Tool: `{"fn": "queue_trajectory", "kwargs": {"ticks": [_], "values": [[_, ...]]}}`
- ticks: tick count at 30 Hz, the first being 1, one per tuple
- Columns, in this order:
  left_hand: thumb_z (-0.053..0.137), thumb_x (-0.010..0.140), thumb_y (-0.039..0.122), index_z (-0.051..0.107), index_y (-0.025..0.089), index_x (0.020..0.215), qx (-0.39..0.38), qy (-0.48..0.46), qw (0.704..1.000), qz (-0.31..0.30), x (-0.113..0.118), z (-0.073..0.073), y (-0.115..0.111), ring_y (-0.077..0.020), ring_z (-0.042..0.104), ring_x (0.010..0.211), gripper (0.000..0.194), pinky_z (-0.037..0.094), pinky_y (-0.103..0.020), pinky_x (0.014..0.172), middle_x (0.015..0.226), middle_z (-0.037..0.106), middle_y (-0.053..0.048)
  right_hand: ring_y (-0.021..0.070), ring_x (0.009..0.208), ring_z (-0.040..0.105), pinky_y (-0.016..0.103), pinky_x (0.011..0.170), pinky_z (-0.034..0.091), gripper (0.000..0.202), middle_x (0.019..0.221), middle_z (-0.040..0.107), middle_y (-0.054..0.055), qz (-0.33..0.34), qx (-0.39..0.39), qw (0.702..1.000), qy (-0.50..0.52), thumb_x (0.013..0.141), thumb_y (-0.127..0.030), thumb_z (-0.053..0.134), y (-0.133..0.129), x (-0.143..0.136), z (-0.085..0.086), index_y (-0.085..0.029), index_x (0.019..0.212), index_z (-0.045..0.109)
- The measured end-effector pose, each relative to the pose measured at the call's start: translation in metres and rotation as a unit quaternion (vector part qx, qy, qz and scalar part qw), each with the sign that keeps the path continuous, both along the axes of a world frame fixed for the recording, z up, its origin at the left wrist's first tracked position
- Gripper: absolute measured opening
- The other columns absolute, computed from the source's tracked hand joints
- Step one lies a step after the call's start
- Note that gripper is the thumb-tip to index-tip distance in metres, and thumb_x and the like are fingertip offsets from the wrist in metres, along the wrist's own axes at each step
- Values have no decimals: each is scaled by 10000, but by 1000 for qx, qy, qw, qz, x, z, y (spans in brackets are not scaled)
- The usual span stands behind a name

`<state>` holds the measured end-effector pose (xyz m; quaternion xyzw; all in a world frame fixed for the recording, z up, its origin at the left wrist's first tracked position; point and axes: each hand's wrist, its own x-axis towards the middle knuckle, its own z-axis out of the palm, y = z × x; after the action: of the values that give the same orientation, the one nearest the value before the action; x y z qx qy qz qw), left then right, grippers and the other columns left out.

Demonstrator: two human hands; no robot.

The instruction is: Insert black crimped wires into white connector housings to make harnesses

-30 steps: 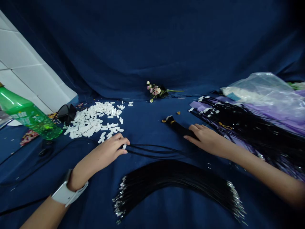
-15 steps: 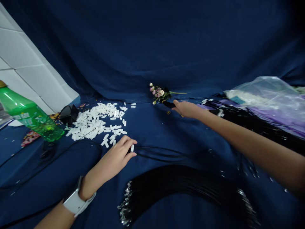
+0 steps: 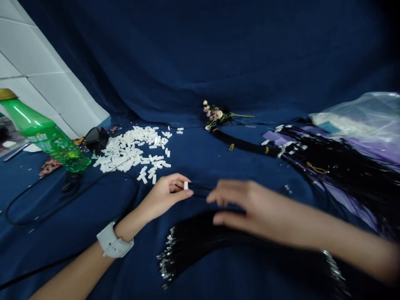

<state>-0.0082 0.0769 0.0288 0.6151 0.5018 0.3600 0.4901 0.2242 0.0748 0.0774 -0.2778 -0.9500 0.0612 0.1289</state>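
Between thumb and fingertips my left hand point(image 3: 167, 192) pinches a small white plastic piece point(image 3: 186, 186), from which thin black cords point(image 3: 200, 188) run to the right. My right hand point(image 3: 237, 204), blurred by motion, hovers over those cords, fingers and thumb apart and nothing visible in them. Below both hands lies a curved bundle of black cords point(image 3: 193, 241) with shiny silver ends. Many loose white pieces point(image 3: 125, 150) are heaped beyond my left hand. Farther back rests a black cord bundle point(image 3: 240, 142) bound with yellow ties, one end near artificial flowers point(image 3: 214, 113).
At the left a green bottle point(image 3: 46, 135) leans beside a dark angular object point(image 3: 96, 139) and a black cable point(image 3: 103, 179). On the right, a mass of black cords point(image 3: 337, 162) lies over purple wrapping, near a clear plastic bag point(image 3: 368, 114). Blue cloth point(image 3: 200, 54) hangs behind.
My right hand has let go of the tied black bundle at the back and come down near my left hand. My left hand keeps its pinch on the white piece.
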Motion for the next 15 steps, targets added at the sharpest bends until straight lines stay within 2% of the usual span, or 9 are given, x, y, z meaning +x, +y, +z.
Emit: {"fn": "queue_trajectory", "kwargs": {"ticks": [2, 3, 5, 7, 10, 15], "values": [[715, 740, 280, 649, 198, 948, -12, -24, 1000, -4, 3, -1, -1, -125, 638, 729, 233, 521, -261, 722, 769, 648, 7, 156, 829, 588, 283, 712, 483, 160, 921, 605, 20, 40, 3, 999, -20, 859, -266, 592, -33, -10, -11, -207, 1006, 609], [719, 737, 275, 653, 197, 949, -19, -35, 999, -4, 4, 0, -2, -130, 642, 742, 235, 522, -264, 726, 783, 658, -1, 179, 798, 575, 306, 686, 471, 128, 880, 598, 31, 57, 7, 998, -24, 825, -190, 604, -42, -13, -18, -189, 953, 616], [720, 739, 267, 659, 196, 955, -34, -57, 998, -3, 5, 2, -4, -140, 648, 780, 235, 524, -273, 748, 821, 675, -20, 188, 764, 549, 311, 648, 450, 187, 853, 583, 37, 76, -2, 997, -34, 710, -57, 619, -48, -17, -30, -171, 858, 605], [714, 749, 263, 661, 197, 971, -52, -77, 996, -3, 5, 6, -6, -142, 652, 811, 237, 522, -279, 775, 856, 687, -33, 169, 730, 527, 291, 608, 427, 217, 837, 570, 29, 71, -23, 997, -30, 667, 2, 590, -46, -17, -36, -170, 799, 578], [714, 757, 256, 667, 198, 993, -85, -105, 991, -10, 4, 9, -7, -133, 652, 825, 247, 516, -258, 777, 894, 701, -43, 127, 699, 510, 257, 592, 413, 189, 806, 552, 6, 44, -72, 996, -12, 739, 12, 540, -41, -16, -33, -176, 754, 549], [734, 752, 254, 680, 206, 984, -125, -143, 982, -5, 4, 7, -8, -114, 639, 827, 244, 504, -211, 752, 911, 705, -34, 107, 784, 534, 244, 702, 455, 189, 854, 554, 5, 9, -148, 989, 25, 884, -83, 455, -43, -15, -19, -184, 755, 549]]}}
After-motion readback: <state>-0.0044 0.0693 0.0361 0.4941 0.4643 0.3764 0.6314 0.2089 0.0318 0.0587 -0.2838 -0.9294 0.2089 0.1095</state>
